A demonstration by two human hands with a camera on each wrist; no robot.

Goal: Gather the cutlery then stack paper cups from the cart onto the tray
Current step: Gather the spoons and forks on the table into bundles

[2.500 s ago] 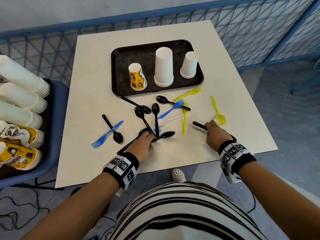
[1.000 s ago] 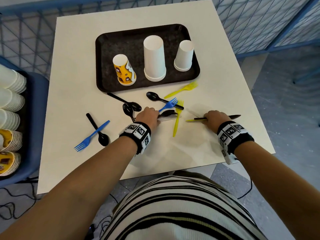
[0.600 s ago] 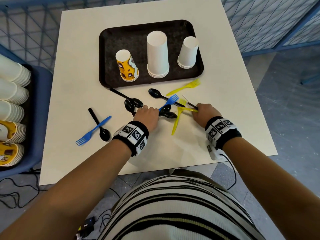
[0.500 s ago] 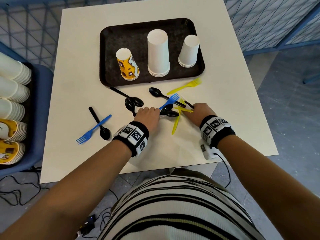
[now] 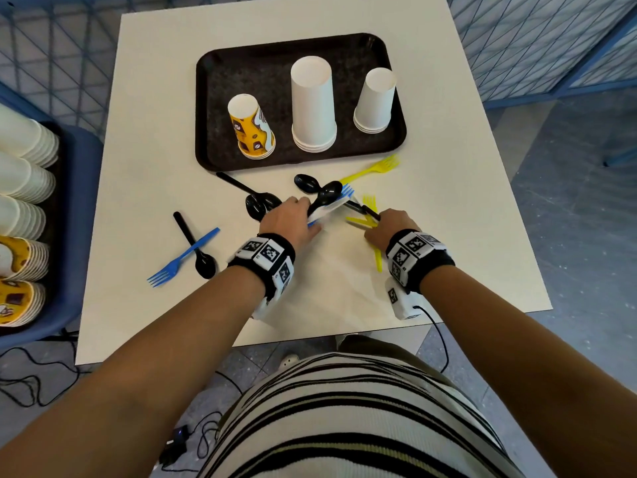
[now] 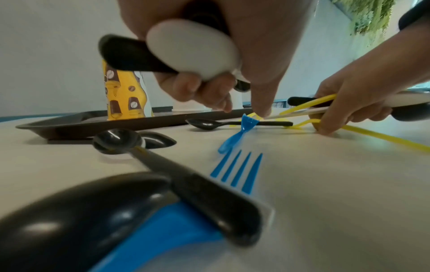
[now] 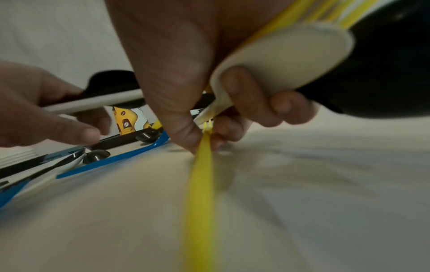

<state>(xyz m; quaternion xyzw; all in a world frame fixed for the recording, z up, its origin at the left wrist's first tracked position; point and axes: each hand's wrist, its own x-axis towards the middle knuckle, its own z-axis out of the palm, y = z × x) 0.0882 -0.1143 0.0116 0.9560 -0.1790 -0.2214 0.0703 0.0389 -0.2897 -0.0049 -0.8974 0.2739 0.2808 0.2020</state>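
Right hand [image 5: 387, 227] at 5 o'clock: fingers curled round bunch of cutlery, thumb pinching yellow fork [image 7: 200, 174] lying on table [image 5: 448, 236]. Left hand [image 5: 289, 220] just beside, clamped on black and white spoons [image 6: 163, 53]. Tray [image 5: 213, 108] at 12 o'clock: three upside-down cup stacks [image 5: 313, 105]. Cart [image 5: 79, 201] at 9 o'clock: cups lying.

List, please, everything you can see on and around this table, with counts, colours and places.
Table: one, white, centre.
Tray: one, black, far side of table.
Tray cup stacks: three, upside down; yellow patterned, tall white, shorter white.
Cart: one, blue, left.
Cart cup stacks: several, white and yellow, lying in cart.
Black spoons: at least four loose before the tray; others held.
Blue forks: at least two; one loose at left, one at left grip.
Yellow forks: three; one by tray, two at right grip.
White spoons: two, one per grip.
Left grip: holds black, white, blue cutlery.
Right grip: holds yellow, white, black cutlery.
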